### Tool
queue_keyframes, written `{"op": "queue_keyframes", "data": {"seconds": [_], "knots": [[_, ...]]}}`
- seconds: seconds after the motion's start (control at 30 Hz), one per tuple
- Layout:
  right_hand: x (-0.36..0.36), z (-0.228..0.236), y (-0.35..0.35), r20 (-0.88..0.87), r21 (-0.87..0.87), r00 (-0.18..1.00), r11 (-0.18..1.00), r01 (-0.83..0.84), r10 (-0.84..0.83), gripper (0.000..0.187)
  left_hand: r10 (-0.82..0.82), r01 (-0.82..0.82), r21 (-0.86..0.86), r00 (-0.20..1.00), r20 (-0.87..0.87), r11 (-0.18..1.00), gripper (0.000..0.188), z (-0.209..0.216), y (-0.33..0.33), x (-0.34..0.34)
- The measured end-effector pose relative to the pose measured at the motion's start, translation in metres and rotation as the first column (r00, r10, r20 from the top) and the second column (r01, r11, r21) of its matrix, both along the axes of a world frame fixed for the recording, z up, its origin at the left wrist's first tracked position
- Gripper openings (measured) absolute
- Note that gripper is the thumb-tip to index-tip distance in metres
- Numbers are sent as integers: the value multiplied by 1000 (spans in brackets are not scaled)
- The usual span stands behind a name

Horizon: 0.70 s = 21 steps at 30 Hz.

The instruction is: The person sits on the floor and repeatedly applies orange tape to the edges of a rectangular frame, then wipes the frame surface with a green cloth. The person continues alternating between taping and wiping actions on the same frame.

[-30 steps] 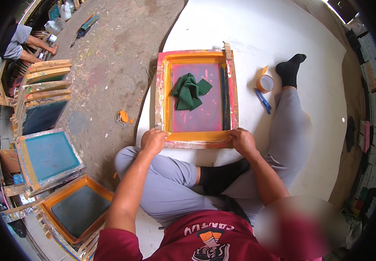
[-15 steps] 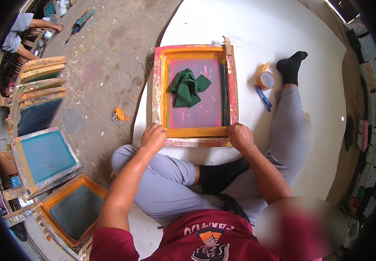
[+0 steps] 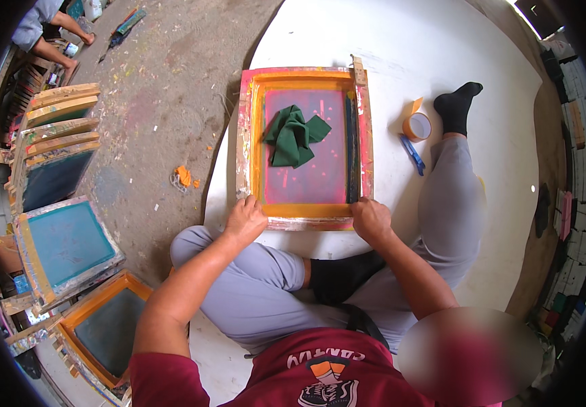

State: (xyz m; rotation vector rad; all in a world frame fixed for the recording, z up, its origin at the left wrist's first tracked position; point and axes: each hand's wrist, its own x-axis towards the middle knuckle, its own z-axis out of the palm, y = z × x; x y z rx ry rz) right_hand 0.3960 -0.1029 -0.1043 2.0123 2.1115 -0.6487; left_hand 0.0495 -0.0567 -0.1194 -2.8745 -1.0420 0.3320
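Note:
A paint-stained screen-printing frame (image 3: 244, 129) lies in front of my crossed legs, its inner edges lined with orange tape. Over its pinkish mesh (image 3: 306, 183) rests a crumpled dark green cloth (image 3: 294, 139). A strip of orange tape (image 3: 306, 210) runs along the near inner edge, between both hands. My left hand (image 3: 247, 218) is closed at the near left corner, fingers curled over the strip's end. At the near right corner my right hand (image 3: 372, 217) is closed in the same way at the other end. The fingertips are partly hidden.
Right of the frame lie an orange tape roll (image 3: 416, 127) and a blue cutter (image 3: 412, 154), near my outstretched foot (image 3: 457, 108). Several screens (image 3: 69, 247) stand and lean at the left. Orange scraps (image 3: 183, 176) lie on the stained floor. Another person's legs (image 3: 52, 37) show at upper left.
The tape strip, earlier stretched across the frame's near edge, now sits lower against the inner edge. Both hands have shifted slightly nearer to me, the left also a little to the right.

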Motion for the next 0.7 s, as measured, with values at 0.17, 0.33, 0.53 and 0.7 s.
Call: {"op": "queue_keyframes", "data": {"seconds": [0.17, 0.33, 0.53, 0.7], "knots": [[-3, -1, 1, 31, -3, 999, 999, -33, 33, 20, 153, -148, -152, 988, 22, 977, 15, -6, 9, -2], [-4, 4, 4, 52, -46, 997, 997, -54, 56, 21, 199, -201, -222, 979, -29, 954, 15, 2, 13, 4], [-6, 4, 5, 70, -47, 994, 996, -76, 79, 22, 188, -196, -220, 981, -55, 956, 15, 4, 14, 8], [-7, 4, 8, 129, -105, 985, 990, -99, 113, 24, 188, -192, -214, 981, -39, 958, 15, 3, 14, 9]]}}
